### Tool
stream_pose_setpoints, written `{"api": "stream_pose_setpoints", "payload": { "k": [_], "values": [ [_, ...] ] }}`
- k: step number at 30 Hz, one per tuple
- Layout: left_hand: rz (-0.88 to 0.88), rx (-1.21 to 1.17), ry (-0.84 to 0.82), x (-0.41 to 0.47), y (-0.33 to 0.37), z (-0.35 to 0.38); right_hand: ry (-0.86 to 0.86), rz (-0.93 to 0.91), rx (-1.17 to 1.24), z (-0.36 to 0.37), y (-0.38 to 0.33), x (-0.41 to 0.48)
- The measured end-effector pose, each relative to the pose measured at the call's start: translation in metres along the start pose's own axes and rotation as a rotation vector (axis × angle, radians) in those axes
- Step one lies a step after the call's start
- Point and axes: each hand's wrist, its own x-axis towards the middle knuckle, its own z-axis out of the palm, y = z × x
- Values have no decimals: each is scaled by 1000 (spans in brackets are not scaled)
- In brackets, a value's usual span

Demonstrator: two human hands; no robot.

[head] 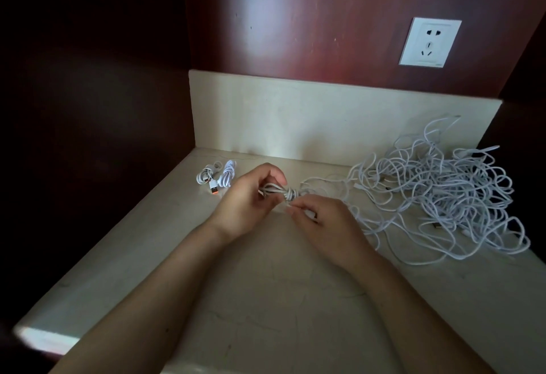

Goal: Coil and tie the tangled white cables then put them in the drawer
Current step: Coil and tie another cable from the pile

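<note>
The small coiled bundle of thin white cable (280,191) is held just above the pale cream stone bench (266,299), caught between both grips. The left grip (251,196) is curled round the looped end, thumb and fingers closed on the strands. The right grip (328,225), just to the right of it, is pinched on the loose tail at the bundle's wrapped waist. Its fingertips are partly hidden, so how the tail is threaded cannot be told.

Several turns are already bound round the middle, so the tie-off is judged to be the step in hand. The cable is judged light, soft and springy. The loops are likely to spring open if tension is let go, and the smooth sheath may slip through a loose pinch. It is best taken at the waist, where the turns bind the loops, rather than by a plug or a single strand.

Well to the right of the right grip, the large tangled heap of white cables (443,193) is spread out. Strands trail from it toward the grips, but whether they belong to the bundle cannot be told. Just beyond the left grip, two finished white cable coils (227,174) are laid side by side, with an orange-tipped USB plug (213,189) at their near edge. No drawer is seen.
</note>
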Motion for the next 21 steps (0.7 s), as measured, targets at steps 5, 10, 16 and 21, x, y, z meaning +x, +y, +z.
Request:
{"api": "stream_pose_setpoints", "payload": {
  "k": [5, 10, 16, 21],
  "values": [
    [0, -19, -189, -3, 1, 3, 222, 21, -6, -4, 0, 3],
    [-46, -196, -244, -5, 10, 7, 266, 202, 431, -5, -2, 8],
    [-61, -256, -219, -6, 18, 6, 186, 332, 626, 0, 0, 9],
    [-55, -181, -114, -7, 18, 11, 251, 349, 746, 0, -5, 9]
  ]
}}
